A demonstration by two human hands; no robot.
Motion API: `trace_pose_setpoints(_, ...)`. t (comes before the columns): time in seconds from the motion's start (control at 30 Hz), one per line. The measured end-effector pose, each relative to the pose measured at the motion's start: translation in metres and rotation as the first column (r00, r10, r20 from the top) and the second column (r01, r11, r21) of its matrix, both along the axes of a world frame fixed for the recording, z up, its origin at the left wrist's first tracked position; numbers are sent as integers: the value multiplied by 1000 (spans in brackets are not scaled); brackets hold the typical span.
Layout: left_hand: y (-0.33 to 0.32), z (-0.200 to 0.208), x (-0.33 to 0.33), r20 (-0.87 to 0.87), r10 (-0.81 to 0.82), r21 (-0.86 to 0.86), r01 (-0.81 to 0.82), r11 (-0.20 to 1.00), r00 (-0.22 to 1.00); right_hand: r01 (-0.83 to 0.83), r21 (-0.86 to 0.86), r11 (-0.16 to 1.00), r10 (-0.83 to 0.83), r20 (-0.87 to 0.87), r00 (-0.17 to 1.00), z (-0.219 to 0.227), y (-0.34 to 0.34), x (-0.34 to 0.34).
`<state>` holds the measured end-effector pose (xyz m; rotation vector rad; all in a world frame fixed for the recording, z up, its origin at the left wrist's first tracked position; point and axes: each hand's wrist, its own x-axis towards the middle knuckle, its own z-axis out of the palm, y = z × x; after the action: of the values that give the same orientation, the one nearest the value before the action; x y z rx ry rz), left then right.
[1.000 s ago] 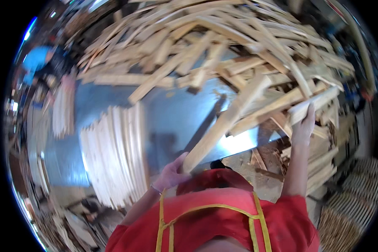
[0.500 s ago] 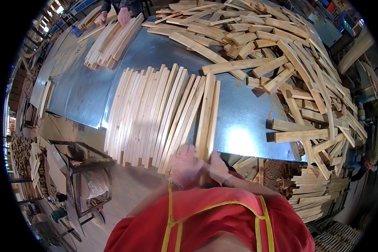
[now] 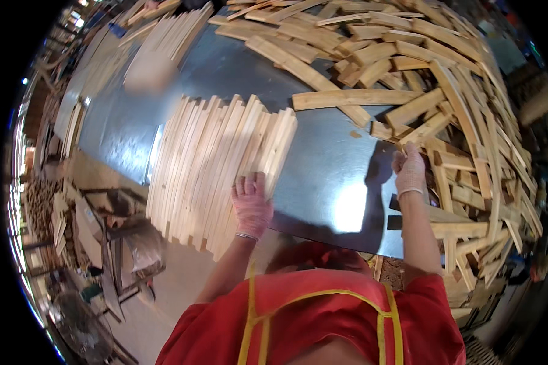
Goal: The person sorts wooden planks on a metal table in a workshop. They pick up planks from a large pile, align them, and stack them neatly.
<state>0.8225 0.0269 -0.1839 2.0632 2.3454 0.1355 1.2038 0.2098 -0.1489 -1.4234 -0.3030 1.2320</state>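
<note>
My left hand (image 3: 251, 204), in a pale pinkish work glove, lies with spread fingers on the near right part of a row of wooden strips (image 3: 207, 164). The strips stand side by side on the metal-topped table (image 3: 329, 158), packed close together. To the right, my gloved right hand (image 3: 410, 170) reaches to the edge of a loose pile of wood. Its fingers are curled at the near end of a short wooden strip (image 3: 429, 129), and the fingertips are partly hidden.
A jumbled pile of curved and straight wood pieces (image 3: 371, 55) covers the table's far and right side. Another bundle of strips (image 3: 170, 39) lies at the far left, partly blurred. A metal-framed stand (image 3: 122, 243) is at the lower left, off the table.
My hands have moved apart, the right going out to the pile and the left onto the row. The strips at the row's right end now lie closer against the others.
</note>
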Motion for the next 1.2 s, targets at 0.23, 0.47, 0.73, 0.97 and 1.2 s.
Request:
trace_pose_setpoints(0.23,-10,23,-41,35,227,-58,-225,973,973,-176,-39,984,179,146,973,-23,11,83)
trace_pose_setpoints(0.47,-55,39,-78,378,328,104,-391,914,866,-13,60,998,18,-89,996,-23,83,72)
trace_pose_setpoints(0.73,-235,12,-161,463,451,146,-567,810,763,-639,-125,759,610,-208,765,-39,-218,-109)
trace_pose_setpoints(0.97,-316,3,-181,451,858,-569,-661,489,247,-830,-543,128,978,206,16,-42,-296,-225)
trace_pose_setpoints(1.2,-282,-63,-104,544,232,-689,-271,672,-806,-952,-293,-93,983,127,-135,-4,-174,-281)
